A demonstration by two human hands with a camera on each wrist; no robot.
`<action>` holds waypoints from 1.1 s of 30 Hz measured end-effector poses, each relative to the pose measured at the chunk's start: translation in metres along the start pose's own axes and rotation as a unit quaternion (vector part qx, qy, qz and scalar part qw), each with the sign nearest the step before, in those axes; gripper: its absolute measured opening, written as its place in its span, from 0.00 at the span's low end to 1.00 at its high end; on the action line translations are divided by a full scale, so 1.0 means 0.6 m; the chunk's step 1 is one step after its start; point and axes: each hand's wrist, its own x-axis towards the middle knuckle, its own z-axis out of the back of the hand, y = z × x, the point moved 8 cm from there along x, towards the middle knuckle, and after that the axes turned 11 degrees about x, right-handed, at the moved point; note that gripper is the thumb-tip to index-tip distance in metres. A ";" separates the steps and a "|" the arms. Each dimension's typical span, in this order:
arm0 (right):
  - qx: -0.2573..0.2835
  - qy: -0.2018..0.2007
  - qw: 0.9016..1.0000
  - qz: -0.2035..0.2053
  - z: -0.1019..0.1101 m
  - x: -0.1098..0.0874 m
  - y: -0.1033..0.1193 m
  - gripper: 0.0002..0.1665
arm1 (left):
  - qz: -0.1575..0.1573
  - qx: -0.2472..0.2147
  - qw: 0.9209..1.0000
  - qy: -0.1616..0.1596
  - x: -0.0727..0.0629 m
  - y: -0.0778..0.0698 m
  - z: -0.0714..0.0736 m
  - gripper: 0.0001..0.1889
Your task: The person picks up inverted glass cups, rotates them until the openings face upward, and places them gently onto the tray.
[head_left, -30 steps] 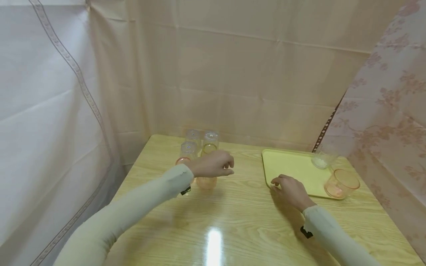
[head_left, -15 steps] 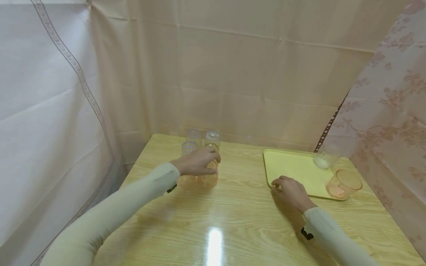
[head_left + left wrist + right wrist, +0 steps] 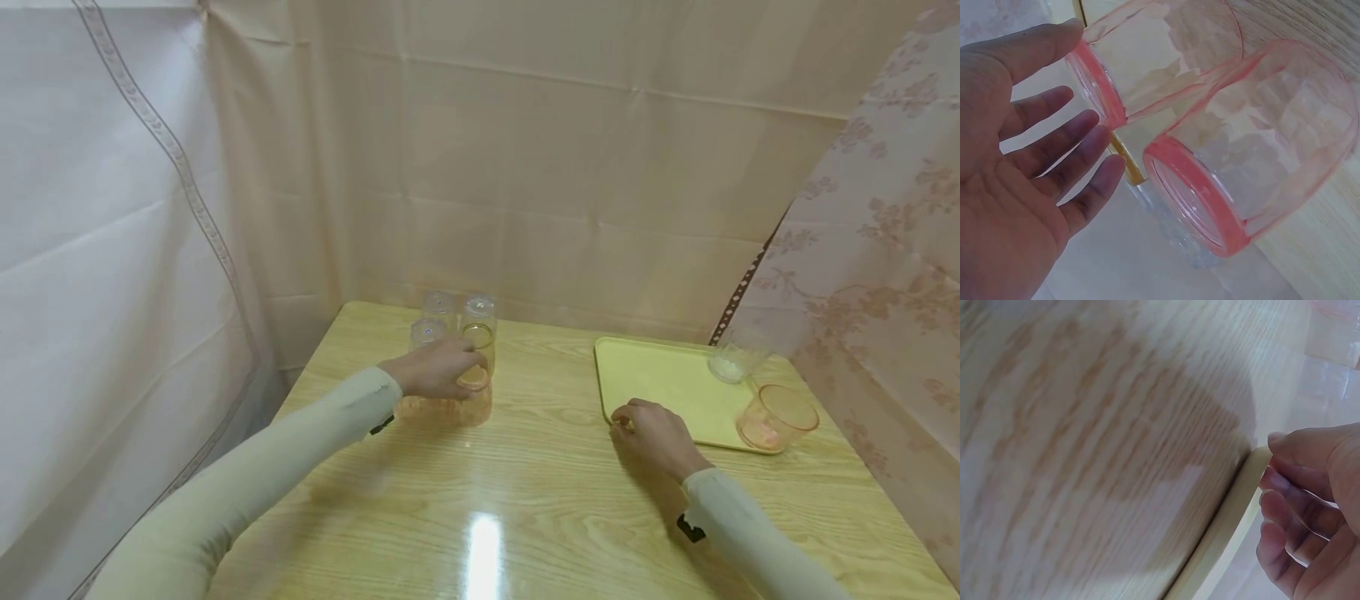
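Note:
In the head view, my left hand (image 3: 435,368) is over the front of a cluster of drinking glasses. Its fingers are spread and relaxed beside the thick base of one pink-orange glass (image 3: 1172,56); the thumb tip appears to touch that base. A second pink-orange glass (image 3: 1266,137) stands alongside, also base up. Behind them are a yellow-tinted glass (image 3: 485,354) and several clear glasses (image 3: 480,310). My right hand (image 3: 655,435) pinches the near left corner of a yellow tray (image 3: 667,379), with thumb and fingers at the rim (image 3: 1225,531).
On the tray's right side are a clear glass (image 3: 729,368) and an orange glass (image 3: 776,421), mouth up. All stand on a wood-grain table (image 3: 555,500). Cloth curtains (image 3: 570,167) close off the back and sides.
My left hand has moved left from in front of the yellow-tinted glass to the front pink-orange glasses, uncovering more of the right-hand ones. The right hand has stayed at the tray corner.

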 end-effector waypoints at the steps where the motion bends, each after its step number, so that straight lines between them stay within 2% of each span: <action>1: -0.001 -0.002 1.000 0.001 0.001 0.000 0.001 0.09 | 0.000 0.003 1.000 0.000 0.000 0.001 -0.001 0.25; 7: 0.010 -0.020 1.000 -0.002 0.004 0.001 0.002 0.08 | 0.001 0.010 1.000 -0.006 0.002 0.006 -0.006 0.25; 12: 0.046 -0.023 0.998 -0.024 0.003 0.001 -0.003 0.17 | 0.007 0.008 1.000 0.003 0.003 0.009 -0.010 0.28; 17: 0.074 -0.011 0.996 -0.055 0.002 0.001 -0.009 0.25 | 0.000 0.005 1.000 0.006 0.006 0.007 -0.010 0.27; 19: 0.074 -0.008 0.996 -0.058 0.003 0.002 -0.009 0.23 | -0.004 0.009 1.000 0.005 0.007 0.007 -0.010 0.26; 25: 0.045 -0.003 0.998 -0.039 0.005 0.006 -0.005 0.09 | -0.008 0.027 0.999 0.015 0.012 0.008 -0.014 0.26; 33: 0.025 0.005 1.000 -0.011 0.006 0.008 -0.002 0.06 | -0.007 0.028 0.999 0.039 0.016 0.006 -0.016 0.29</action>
